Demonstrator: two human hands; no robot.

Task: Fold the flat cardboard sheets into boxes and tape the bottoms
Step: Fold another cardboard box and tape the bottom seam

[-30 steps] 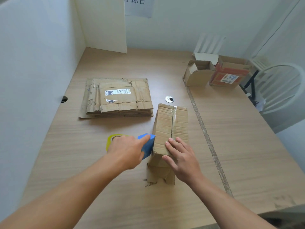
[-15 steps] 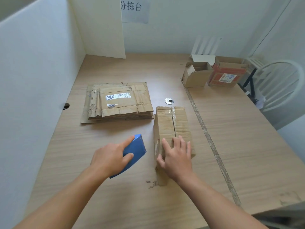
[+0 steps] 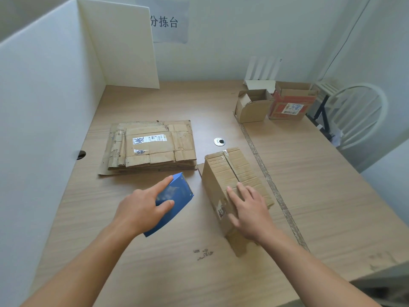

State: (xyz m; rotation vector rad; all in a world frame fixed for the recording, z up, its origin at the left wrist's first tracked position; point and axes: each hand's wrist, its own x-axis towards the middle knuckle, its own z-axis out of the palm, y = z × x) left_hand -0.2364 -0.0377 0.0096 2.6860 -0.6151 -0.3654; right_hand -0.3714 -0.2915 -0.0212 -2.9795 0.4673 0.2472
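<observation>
Boxes first, head view: three folded ones on the tabletop (image 3: 332,196). Nearest, just right of centre, one taped box (image 3: 230,171), seam facing up, clear tape showing at its far end, inside hidden. Right hand (image 3: 250,213) flat on its near end, fingers (image 3: 243,192) straight and spread, pressing, curled round nothing. At the far right, two open boxes close side by side: one plain brown box (image 3: 252,109) and one red-printed box (image 3: 290,107), flaps up, contents impossible to tell from this angle. Left of centre, one stack of flat cardboard sheets (image 3: 152,147), number of sheets unclear. Nearer than the stack and just left of the taped box, one blue tape dispenser (image 3: 177,196), gripped by the left hand (image 3: 141,209), index finger along its top, thumb against its side.
</observation>
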